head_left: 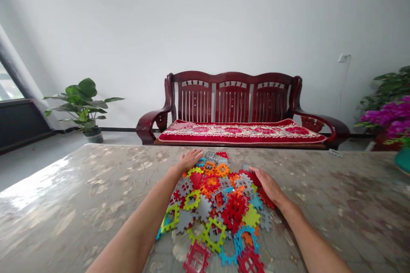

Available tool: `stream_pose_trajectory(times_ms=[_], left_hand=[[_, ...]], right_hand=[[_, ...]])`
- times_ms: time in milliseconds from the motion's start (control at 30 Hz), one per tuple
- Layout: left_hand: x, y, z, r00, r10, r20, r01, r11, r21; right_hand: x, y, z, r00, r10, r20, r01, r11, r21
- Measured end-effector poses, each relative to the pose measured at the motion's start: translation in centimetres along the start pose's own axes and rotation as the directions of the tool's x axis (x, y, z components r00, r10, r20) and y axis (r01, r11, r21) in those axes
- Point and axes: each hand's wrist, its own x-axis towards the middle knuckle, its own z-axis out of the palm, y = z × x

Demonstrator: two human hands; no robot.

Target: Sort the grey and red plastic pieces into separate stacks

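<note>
A heap of interlocking plastic building tiles (205, 209) in red, grey, lime, orange and blue lies on the table. My left hand (191, 160) rests at the heap's far left edge, fingers stretched out beside a blue tile (200, 162). Along the right edge lies my right hand (268, 184), its fingers extended over red tiles. Its fingertips are near a grey tile (246, 166); whether they touch it I cannot tell. Closest to me are a red window tile (196, 258) and a blue frame tile (228, 254). My hands partly hide tiles beneath them.
The table (105, 187) has a patterned, shiny cover. A lone grey tile (335, 152) lies near its far right edge. Beyond stands a dark red wooden bench (230, 98) with a floral cushion. Potted plants (85, 106) and purple flowers (389, 117) flank it.
</note>
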Motion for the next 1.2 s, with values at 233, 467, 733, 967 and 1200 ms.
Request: stream_pose_trajectory(times_ms=[233, 467, 733, 967, 1200], left_hand=[[-0.3, 3.3, 1.1, 0.988, 0.088, 0.127, -0.074, 0.991, -0.109], [-2.7, 5.6, -1.1, 0.987, 0.142, 0.076, -0.118, 0.961, -0.251], [-12.2, -2.6, -4.8, 0.99, -0.124, -0.071, 0.12, 0.991, -0.06], [-18.1, -2.9, -1.3, 0.976, -0.172, -0.136, 0.194, 0.966, 0.172], [-15.7, 2.5, 0.9, 0.971, -0.154, -0.184, 0.162, 0.986, 0.027]], right_hand=[[-0.1, -0.5, 0.0, 1.0, 0.018, -0.018, -0.018, 1.0, -0.004], [-0.4, -0.5, -0.6, 0.998, 0.053, -0.025, -0.049, 0.988, 0.146], [-0.8, 0.6, -1.6, 0.988, 0.127, 0.088, -0.152, 0.9, 0.408], [-1.7, -0.2, -0.9, 0.992, 0.108, 0.06, -0.121, 0.949, 0.29], [-3.0, -1.6, -1.3, 0.995, 0.09, -0.052, -0.076, 0.971, 0.227]])
